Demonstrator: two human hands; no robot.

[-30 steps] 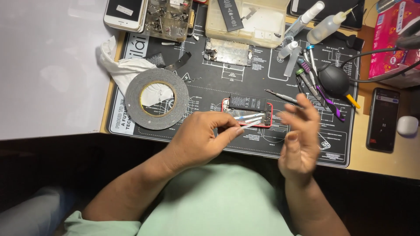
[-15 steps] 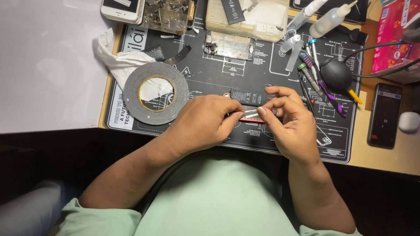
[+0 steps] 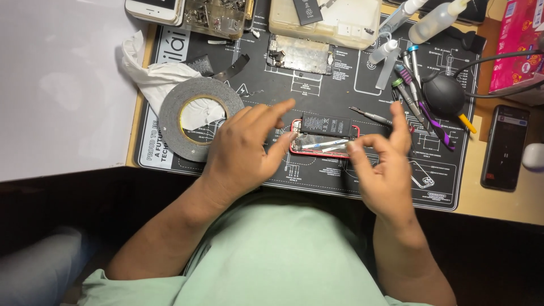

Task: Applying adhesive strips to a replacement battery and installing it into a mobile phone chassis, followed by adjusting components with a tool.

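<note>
Your left hand (image 3: 243,150) rests on the black work mat (image 3: 334,90), its fingers spread and loose, with the thumb tip touching the left end of the opened red phone (image 3: 324,143). Your right hand (image 3: 382,164) hovers at the phone's right end — index finger raised, the other fingers curled toward the thumb near the right end of the pale strips (image 3: 324,145) that cross the inside of the case; you cannot tell whether they pinch a strip or only touch it.

The phone lies in the middle of the mat, just in front of you, back shell up and open. A black battery (image 3: 324,123) sits along its far edge, partly over the shell rather than seated flat in it. So the phone is already apart and the battery is out of its bed — the strips are not yet cleared or pressed, and the shell is not closed.

The roll of tape (image 3: 199,118) lies just left of your left hand. Screwdrivers (image 3: 409,90) and a black air blower (image 3: 443,95) lie to the far right, and a second phone (image 3: 504,146) rests on the bench beyond the mat.
</note>
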